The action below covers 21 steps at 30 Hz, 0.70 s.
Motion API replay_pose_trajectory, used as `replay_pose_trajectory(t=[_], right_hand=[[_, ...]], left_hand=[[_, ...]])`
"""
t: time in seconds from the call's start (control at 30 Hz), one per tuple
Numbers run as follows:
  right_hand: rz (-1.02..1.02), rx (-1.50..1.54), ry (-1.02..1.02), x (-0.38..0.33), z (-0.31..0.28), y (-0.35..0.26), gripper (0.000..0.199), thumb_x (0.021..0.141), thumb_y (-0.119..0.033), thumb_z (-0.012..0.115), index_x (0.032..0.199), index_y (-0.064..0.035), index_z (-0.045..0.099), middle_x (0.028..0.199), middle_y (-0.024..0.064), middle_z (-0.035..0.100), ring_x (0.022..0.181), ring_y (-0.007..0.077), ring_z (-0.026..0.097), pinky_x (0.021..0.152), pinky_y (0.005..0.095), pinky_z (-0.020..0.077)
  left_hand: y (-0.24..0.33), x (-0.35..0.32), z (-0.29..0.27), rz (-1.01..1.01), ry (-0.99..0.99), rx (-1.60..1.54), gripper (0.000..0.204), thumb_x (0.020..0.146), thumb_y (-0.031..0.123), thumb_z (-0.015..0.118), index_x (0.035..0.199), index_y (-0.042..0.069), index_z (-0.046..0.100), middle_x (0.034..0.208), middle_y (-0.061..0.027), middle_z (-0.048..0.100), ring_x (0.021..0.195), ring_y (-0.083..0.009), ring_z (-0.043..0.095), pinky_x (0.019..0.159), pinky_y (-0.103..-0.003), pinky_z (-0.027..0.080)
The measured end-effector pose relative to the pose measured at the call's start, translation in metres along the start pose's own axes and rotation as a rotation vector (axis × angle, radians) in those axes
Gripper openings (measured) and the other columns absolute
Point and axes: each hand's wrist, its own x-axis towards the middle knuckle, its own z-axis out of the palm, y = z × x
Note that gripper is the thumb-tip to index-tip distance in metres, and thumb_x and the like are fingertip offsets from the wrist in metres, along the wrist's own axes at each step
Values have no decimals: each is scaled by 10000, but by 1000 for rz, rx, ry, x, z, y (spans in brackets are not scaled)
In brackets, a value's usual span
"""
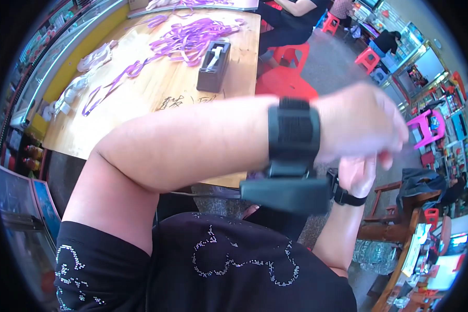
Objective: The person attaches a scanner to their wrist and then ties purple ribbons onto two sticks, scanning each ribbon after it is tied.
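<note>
My left arm reaches across my body to the right, with a black strap and device [294,135] on its wrist. My left hand [366,122] is smeared by motion; its fingers look bent, and whatever may be in them cannot be made out. Just below it is my right hand [356,177], a black band on its wrist. The left hand partly covers its fingers. Both hands are off the table's right side. On the wooden table [135,112] lie a heap of purple ribbons [192,39] and a dark tape dispenser [213,67], apart from my hands.
White ribbon bundles [96,56] lie along the table's left edge. A red plastic stool [286,80] stands off the table's right edge, near a seated person in dark clothes [291,23]. Farther right are a pink stool [429,129] and a wooden chair [395,218].
</note>
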Motion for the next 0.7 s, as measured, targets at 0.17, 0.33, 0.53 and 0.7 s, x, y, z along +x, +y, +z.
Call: replay_pose_trajectory(t=[0.17, 0.33, 0.53, 0.7], right_hand=[[284, -110, 41, -14, -2, 13, 495, 804, -361, 642, 1137, -19, 513, 960, 62, 590, 609, 59, 496, 517, 181, 387], [512, -18, 188, -21, -64, 39, 99, 900, -132, 531, 874, -40, 554, 688, 8, 521, 518, 71, 422, 478, 197, 338], [564, -95, 181, -8, -54, 75, 118, 900, -145, 543, 904, -31, 573, 669, 2, 516, 583, 86, 458, 538, 209, 367], [752, -116, 8, 3, -65, 79, 209, 903, -183, 535, 1003, -10, 598, 685, -3, 527, 624, 91, 481, 583, 225, 383]], left_hand=[[-67, -12, -1, 60, 108, 259, 153, 850, 99, 563, 908, -27, 629, 772, -72, 645, 674, -114, 629, 623, -249, 512], [-121, -50, -5, -44, 211, 448, 179, 777, 15, 559, 943, -18, 617, 746, -162, 611, 688, -237, 620, 644, -338, 486], [-164, -55, -19, 111, 342, 585, 356, 738, 5, 567, 1093, 3, 559, 825, -178, 584, 734, -272, 599, 663, -346, 485], [-154, -50, -36, -46, 540, 484, 469, 738, 12, 572, 1197, -34, 486, 967, -175, 577, 832, -241, 584, 731, -332, 482]])
